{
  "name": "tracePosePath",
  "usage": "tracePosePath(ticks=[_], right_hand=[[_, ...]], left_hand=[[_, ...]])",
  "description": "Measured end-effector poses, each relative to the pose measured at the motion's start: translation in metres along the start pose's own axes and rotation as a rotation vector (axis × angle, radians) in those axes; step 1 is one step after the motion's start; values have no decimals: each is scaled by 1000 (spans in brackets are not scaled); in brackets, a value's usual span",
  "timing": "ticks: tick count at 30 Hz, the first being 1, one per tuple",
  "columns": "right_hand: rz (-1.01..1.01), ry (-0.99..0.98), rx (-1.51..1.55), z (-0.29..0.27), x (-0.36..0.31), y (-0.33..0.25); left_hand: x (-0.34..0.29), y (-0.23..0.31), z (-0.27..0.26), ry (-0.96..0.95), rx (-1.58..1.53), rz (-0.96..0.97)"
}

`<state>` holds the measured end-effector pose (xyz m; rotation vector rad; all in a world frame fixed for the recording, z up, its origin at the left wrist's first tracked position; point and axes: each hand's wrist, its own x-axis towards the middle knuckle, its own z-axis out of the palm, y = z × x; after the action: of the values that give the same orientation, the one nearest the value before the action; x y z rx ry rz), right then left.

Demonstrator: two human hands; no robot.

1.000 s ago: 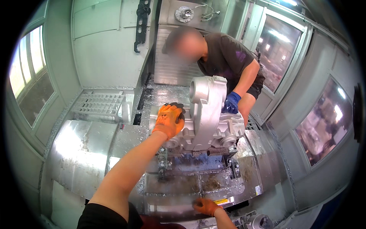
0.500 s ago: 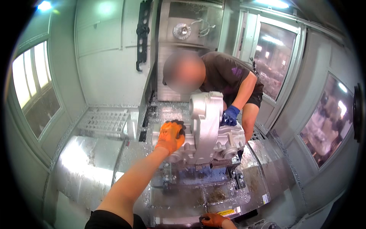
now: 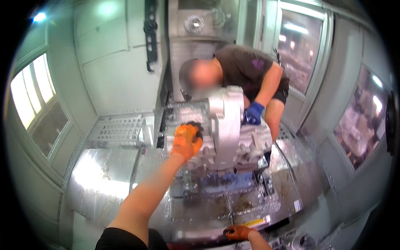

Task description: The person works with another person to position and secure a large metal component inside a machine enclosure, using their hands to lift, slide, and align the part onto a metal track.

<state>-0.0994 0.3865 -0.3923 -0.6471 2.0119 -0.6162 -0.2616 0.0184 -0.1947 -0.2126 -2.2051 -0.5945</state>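
A large silver-grey metal casting (image 3: 227, 133), with a tall rounded upright and ribbed lower sides, stands over a fixture (image 3: 227, 183) in a machine bay. My left hand (image 3: 186, 139), in an orange glove with dark fingertips, has its fingers curled over the casting's left part; the fingertips are partly hidden. Low in the picture, my right hand (image 3: 238, 232), gloved in orange too, is closed at the machine's front edge (image 3: 208, 234). Across from me a co-worker (image 3: 246, 75) bends over the casting, a blue-gloved hand (image 3: 253, 113) against its right side.
Wet metal covers (image 3: 104, 175) with chips lie around the fixture. A slotted grate (image 3: 116, 128) is at the left, and a dark rail (image 3: 151, 35) runs up the back wall. Windowed panels (image 3: 39, 96) enclose both sides. Metal parts (image 3: 302, 241) show at the lower right.
My view has shifted a little, so the casting sits higher in the picture. Both my hands keep their places, and the co-worker's head has dipped slightly toward the casting.
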Motion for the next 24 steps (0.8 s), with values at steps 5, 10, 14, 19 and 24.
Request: tracePosePath(ticks=[5, 10, 14, 19, 24], right_hand=[[-49, -12, 80, 19, 19, 32], [-37, -95, 143, 12, 6, 23], [-172, -33, 688, 5, 18, 19], [-423, 180, 2222, -47, 125, -48], [-1120, 183, 2134, -83, 246, -65]], left_hand=[[-2, -8, 6, 17, 16, -12], [-1, -1, 10, -29, 0, -45], [-1, -3, 8, -19, -5, -56], [-4, -6, 13, -12, -11, -83], [4, -8, 6, -6, 112, 4]])
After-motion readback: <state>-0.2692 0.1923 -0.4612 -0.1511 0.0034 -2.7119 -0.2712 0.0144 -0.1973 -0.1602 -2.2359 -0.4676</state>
